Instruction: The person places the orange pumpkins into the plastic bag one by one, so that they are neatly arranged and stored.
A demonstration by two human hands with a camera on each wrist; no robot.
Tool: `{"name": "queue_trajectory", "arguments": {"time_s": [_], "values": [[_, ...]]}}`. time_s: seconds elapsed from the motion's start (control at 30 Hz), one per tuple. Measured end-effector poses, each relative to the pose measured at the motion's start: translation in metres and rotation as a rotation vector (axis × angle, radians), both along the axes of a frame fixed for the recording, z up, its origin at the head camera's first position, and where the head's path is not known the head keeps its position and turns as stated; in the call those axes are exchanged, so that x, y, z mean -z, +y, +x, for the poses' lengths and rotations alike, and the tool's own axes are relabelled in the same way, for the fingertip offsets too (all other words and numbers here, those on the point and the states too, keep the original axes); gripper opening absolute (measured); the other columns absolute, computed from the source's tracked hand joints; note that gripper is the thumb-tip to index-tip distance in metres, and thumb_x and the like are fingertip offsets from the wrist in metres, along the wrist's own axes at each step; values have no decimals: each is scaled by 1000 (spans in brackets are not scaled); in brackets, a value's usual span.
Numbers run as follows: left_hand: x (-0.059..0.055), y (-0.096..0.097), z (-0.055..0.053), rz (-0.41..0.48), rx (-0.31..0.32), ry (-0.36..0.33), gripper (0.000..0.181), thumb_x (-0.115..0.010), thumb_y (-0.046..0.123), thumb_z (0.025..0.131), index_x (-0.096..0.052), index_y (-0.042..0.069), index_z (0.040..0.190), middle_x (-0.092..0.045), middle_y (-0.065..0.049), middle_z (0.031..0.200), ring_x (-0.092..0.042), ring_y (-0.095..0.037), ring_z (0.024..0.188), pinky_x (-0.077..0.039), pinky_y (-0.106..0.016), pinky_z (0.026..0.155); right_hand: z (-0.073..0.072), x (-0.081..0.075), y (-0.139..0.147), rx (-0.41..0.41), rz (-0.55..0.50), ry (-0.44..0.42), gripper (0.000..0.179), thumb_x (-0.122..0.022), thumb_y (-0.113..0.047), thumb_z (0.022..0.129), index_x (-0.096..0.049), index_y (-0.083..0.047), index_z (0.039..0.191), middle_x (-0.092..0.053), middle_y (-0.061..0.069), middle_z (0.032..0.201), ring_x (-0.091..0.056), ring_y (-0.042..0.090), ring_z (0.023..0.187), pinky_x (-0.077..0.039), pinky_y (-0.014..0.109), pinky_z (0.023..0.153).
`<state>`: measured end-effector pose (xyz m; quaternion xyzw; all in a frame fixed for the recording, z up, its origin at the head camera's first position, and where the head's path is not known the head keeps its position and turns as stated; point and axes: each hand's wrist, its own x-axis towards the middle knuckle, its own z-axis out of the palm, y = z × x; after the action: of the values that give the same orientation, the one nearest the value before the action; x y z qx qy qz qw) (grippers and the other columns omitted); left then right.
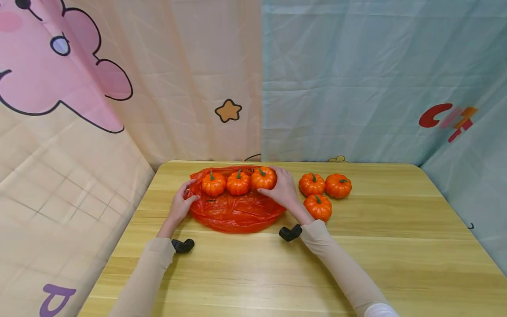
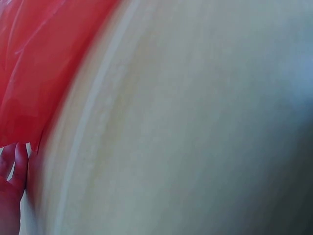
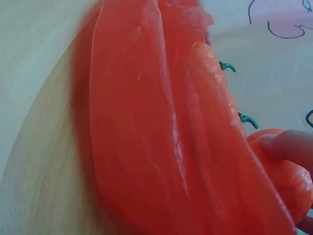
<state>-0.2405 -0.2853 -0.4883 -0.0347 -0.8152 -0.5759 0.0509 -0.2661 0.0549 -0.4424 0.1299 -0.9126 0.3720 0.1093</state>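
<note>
A red plastic bag (image 1: 237, 215) lies spread on the table, its mouth open. Three small orange pumpkins with green stems stand in a row in it: a left pumpkin (image 1: 213, 185), a middle pumpkin (image 1: 238, 183) and a right pumpkin (image 1: 263, 179). My right hand (image 1: 283, 187) grips the right pumpkin, thumb in front and fingers behind. In the right wrist view my thumb presses on that pumpkin (image 3: 283, 171) beside the bag's edge (image 3: 142, 122). My left hand (image 1: 182, 204) holds the bag's left edge; in the left wrist view the bag (image 2: 54, 63) hides its fingertips.
To the right of the bag several more things sit close together: a pumpkin (image 1: 312, 184), another pumpkin (image 1: 338, 186) and a nearer pumpkin (image 1: 318, 208) beside my right forearm. The wooden table (image 1: 245, 273) ends at a printed curtain (image 1: 340, 88) behind.
</note>
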Motion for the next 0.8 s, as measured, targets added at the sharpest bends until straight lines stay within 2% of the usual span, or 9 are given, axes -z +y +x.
{"name": "queue_trajectory", "arguments": {"time_s": [0.47,0.8], "values": [[-2,1,2,-13,-4,-5,56,-53,1,93,-36,7,146,-36,-18,150,-44,-35,127,-40,-3,83,-5,2,-1,78,96,25,83,-83,-47,68,-53,-10,135,-57,14,129,-44,34,114,-33,51,100],[-2,2,2,-19,-5,-11,56,-52,2,93,-36,7,146,-36,-18,149,-45,-35,127,-41,-4,82,-8,4,-2,73,107,15,82,-82,-47,68,-53,-9,135,-57,14,130,-49,34,120,-33,50,99]]}}
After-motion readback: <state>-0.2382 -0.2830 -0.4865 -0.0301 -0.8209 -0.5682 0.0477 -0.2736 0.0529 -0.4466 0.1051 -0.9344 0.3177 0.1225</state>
